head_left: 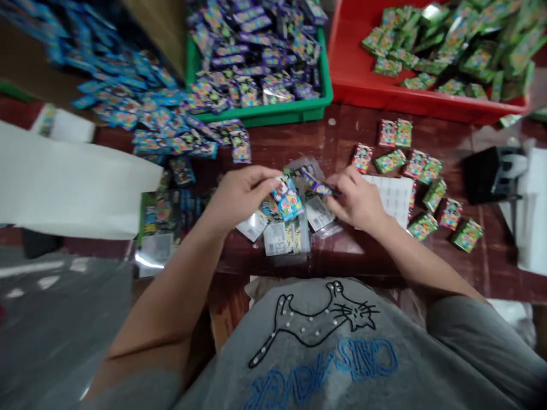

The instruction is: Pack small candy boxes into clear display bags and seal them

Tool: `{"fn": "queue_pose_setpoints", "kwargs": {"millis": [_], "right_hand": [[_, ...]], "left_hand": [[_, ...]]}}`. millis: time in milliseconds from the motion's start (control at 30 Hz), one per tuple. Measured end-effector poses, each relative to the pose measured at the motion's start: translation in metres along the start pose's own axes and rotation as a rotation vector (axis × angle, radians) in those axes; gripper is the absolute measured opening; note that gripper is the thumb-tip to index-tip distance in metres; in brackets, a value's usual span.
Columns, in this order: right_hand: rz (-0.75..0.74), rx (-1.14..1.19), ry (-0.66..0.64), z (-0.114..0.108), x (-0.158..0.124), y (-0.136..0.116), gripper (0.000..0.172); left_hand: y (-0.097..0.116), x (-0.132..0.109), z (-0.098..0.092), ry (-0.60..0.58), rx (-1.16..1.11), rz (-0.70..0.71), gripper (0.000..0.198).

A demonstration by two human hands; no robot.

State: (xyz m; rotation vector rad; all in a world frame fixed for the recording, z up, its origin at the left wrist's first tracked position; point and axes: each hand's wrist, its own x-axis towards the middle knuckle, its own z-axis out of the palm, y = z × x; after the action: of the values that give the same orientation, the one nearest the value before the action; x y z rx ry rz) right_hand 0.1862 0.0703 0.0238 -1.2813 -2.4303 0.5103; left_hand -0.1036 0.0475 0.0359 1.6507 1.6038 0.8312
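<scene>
My left hand [241,193] pinches a small blue packet [287,199] over the dark red table [299,142], fingers closed on its top edge. My right hand [356,199] is closed on a purple packet [315,183] held just right of the blue one. Under both hands lie clear plastic sleeves [294,233] with white labels and several packets. A white label sheet [395,196] lies beside my right hand.
A green bin [265,114] holds purple packets and a red bin [354,85] holds green ones at the back. Blue packets [128,102] are heaped at left. Red and green packets [427,188] sit in rows at right. White paper [64,182] lies left, a black device [491,173] right.
</scene>
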Motion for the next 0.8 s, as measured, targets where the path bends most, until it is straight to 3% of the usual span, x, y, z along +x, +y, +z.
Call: {"fn": "queue_pose_setpoints", "kwargs": {"millis": [100,200,267,300,400,467,567,667,800], "right_hand": [[0.290,-0.172,-0.140,-0.001,-0.069,-0.011,0.049],[0.459,-0.116,-0.273,0.004,-0.111,-0.016,0.073],[0.377,-0.028,-0.292,-0.001,-0.125,-0.005,0.098],[0.283,-0.009,-0.283,-0.005,-0.129,0.004,0.106],[-0.046,-0.061,-0.312,-0.016,-0.128,0.039,0.115],[-0.175,-0.093,-0.371,-0.014,-0.121,0.057,0.117],[-0.213,-0.091,-0.362,0.001,-0.111,0.067,0.116],[-0.186,-0.061,-0.280,0.020,-0.111,0.061,0.120],[-0.176,-0.001,-0.268,0.036,-0.119,0.048,0.120]], "left_hand": [[0.001,-0.011,0.066,-0.176,-0.150,-0.044,0.032],[0.004,-0.024,0.104,-0.284,-0.011,0.052,0.035],[0.010,-0.030,0.110,-0.331,0.169,0.202,0.048],[0.013,-0.032,0.109,-0.351,0.266,0.281,0.064],[0.021,-0.033,0.106,-0.437,0.504,0.441,0.113],[0.024,-0.033,0.108,-0.472,0.588,0.464,0.117],[0.024,-0.038,0.116,-0.480,0.611,0.441,0.111],[0.020,-0.053,0.128,-0.472,0.576,0.429,0.109],[0.013,-0.073,0.139,-0.474,0.521,0.418,0.117]]}}
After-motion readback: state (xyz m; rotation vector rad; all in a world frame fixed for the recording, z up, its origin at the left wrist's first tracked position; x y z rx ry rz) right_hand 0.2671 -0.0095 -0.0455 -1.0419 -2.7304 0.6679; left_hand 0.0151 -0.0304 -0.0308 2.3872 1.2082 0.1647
